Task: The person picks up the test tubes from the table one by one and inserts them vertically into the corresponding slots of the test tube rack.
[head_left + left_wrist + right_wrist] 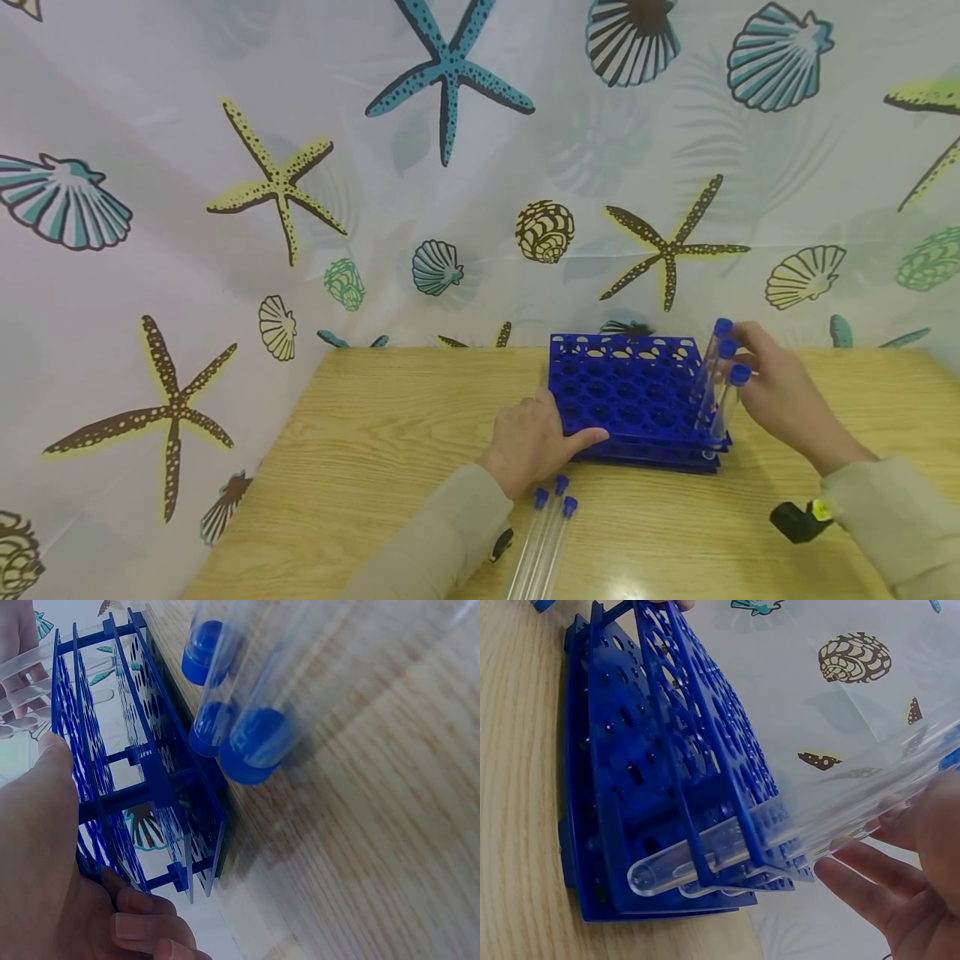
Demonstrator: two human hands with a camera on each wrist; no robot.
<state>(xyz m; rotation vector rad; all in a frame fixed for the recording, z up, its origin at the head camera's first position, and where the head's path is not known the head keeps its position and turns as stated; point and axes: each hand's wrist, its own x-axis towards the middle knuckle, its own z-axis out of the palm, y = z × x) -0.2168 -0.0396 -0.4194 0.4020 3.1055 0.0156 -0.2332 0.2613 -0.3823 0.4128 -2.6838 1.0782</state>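
Observation:
A blue test tube rack [630, 400] stands on the wooden table. My left hand [528, 437] grips its left end, the thumb over the front edge and the fingers behind. Three clear test tubes [697, 866] with blue caps stand along the rack's right side; their rounded bottoms pass through the upper plates. My right hand [780, 396] is beside these tubes, its fingers at the rearmost cap [723, 327]. In the right wrist view, thumb and fingers pinch around a tube, partly hidden by the nearer glass.
Three more capped tubes [542, 542] lie side by side on the table, in front of the rack near my left sleeve. Behind the table hangs a white curtain [480, 208] printed with shells and starfish. The wooden tabletop [375, 433] extends left of the rack.

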